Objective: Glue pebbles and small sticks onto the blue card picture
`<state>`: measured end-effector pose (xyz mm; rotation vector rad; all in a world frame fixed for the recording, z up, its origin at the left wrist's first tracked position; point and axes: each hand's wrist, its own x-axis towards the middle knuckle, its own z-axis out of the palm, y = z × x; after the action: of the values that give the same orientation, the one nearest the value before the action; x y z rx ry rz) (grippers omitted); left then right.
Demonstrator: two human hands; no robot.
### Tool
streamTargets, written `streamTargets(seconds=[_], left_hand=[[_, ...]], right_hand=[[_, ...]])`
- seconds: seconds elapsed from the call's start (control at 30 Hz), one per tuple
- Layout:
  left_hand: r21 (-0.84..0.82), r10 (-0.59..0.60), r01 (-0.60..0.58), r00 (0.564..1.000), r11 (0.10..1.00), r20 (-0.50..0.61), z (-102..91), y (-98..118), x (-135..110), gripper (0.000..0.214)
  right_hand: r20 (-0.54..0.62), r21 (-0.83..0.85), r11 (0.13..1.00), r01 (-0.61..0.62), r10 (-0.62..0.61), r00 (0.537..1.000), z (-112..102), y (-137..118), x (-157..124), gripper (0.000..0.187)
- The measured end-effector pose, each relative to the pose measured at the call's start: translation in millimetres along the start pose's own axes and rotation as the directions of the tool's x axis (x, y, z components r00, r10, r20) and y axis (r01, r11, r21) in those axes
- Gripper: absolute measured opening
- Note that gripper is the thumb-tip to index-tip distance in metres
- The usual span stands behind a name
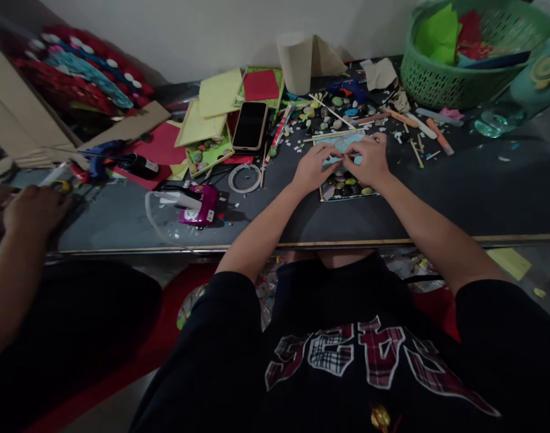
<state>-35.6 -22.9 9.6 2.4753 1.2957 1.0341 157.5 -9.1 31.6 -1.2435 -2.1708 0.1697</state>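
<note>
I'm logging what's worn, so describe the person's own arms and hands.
The left hand and right hand wear no gloves, and the bare forearms show no watch or bracelet. Short, plain, dark sleeves belong to a shirt with plaid lettering outlined in white. Rings cannot be made out.

left hand (316, 166) and right hand (370, 161): fingertips together above pebbled panel (345, 143), bench (482, 195) middle; loose pebbles (336, 101): between panel and far edge; phone (250, 126): left of panel; magenta box (205, 205): toward near edge; green basket (421, 78): far edge, right end; another person's hand (35, 209): left end
</note>
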Motion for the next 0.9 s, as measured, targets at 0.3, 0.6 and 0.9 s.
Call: streamTargets(seconds=[0.3, 0.6, 0.9], left_hand=[[0.102, -0.005, 0.004, 1.0, 0.995, 0.012, 1.4, 7, 0, 0.015], [0.187, 0.1, -0.086, 0.993, 0.979, -0.066, 16.7, -1, 10, 0.042], [0.03, 0.128, -0.126, 0.987, 0.992, -0.099, 13.1, -5, 3, 0.041]], right_hand=[[0.053, 0.079, 0.997, 0.007, -0.011, 0.999, -4, -7, 1, 0.014], [0.016, 0.31, 0.946, -0.098, 0.098, 0.995, -3, -6, 7, 0.012], [-0.245, 0.56, 0.815, -0.152, 0.338, 0.909, 13, 53, 23, 0.025]])
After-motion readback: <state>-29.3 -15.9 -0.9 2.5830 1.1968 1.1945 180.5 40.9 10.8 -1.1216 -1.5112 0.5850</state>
